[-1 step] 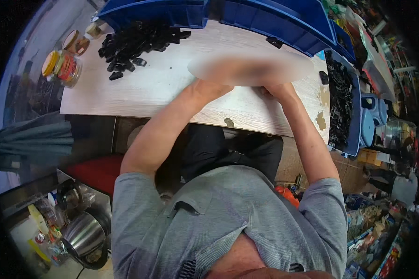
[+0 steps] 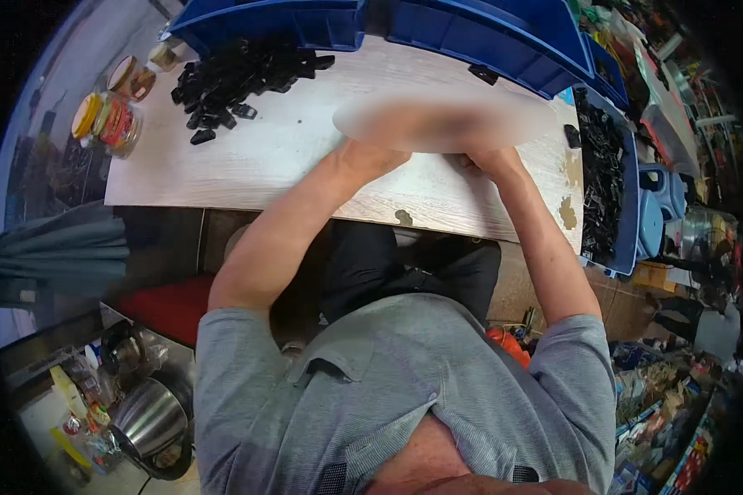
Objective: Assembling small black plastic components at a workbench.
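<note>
Both hands are held close together over the far part of the white wood-grain table (image 2: 248,177). An oval blur covers most of my left hand (image 2: 378,148) and its fingers. My right hand (image 2: 489,155) is covered by the same blur except near the wrist, with a bit of curled finger showing below it. A dark smudge lies between the hands inside the blur; I cannot make out what it is. To the left of my hands is a pile of small black plastic parts (image 2: 239,78). A single black part (image 2: 483,74) lies beyond my right hand.
Blue plastic bins (image 2: 487,41) line the far edge. Another blue bin (image 2: 630,190), full of black parts (image 2: 600,190), stands at the right edge. Lidded jars (image 2: 117,125) are at the far left. A steel kettle (image 2: 150,417) sits at lower left. Another person (image 2: 716,330) is off to the right.
</note>
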The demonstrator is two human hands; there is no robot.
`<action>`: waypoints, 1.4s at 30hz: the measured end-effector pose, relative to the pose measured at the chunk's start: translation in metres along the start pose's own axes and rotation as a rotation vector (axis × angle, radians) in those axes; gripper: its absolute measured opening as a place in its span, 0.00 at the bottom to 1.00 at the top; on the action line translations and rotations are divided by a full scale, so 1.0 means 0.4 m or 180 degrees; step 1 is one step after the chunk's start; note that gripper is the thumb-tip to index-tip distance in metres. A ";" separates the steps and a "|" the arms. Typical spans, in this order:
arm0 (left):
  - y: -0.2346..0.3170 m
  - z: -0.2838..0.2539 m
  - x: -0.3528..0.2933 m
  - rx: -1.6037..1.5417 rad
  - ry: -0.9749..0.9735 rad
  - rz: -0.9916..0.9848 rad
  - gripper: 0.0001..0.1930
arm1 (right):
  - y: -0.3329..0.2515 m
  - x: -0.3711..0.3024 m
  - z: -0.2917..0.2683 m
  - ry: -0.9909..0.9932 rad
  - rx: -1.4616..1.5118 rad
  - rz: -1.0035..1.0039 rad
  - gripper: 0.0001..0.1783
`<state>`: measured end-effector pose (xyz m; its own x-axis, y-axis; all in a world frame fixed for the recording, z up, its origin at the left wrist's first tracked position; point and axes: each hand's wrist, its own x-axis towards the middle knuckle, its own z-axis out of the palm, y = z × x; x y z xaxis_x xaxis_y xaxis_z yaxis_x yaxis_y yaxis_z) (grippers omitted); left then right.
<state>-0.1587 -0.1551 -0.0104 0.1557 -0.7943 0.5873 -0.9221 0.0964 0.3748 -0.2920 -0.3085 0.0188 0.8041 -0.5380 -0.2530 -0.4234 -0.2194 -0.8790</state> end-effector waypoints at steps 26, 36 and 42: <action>-0.227 -0.109 -0.032 0.2708 0.0871 -0.0557 0.16 | 0.029 -0.040 -0.065 0.0545 0.0833 0.0441 0.12; -0.122 -0.077 -0.055 0.1230 -0.0020 -0.0859 0.19 | 0.151 -0.039 -0.395 0.3032 0.1621 0.0544 0.18; -0.114 -0.079 -0.062 0.1413 -0.0032 -0.0613 0.21 | 0.106 0.006 -0.309 0.2105 0.1331 0.0389 0.24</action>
<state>-0.1092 -0.1209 -0.0194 0.3372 -0.7784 0.5296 -0.9392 -0.3168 0.1323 -0.3595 -0.4197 0.0307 0.2915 -0.9394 -0.1802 -0.1952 0.1260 -0.9726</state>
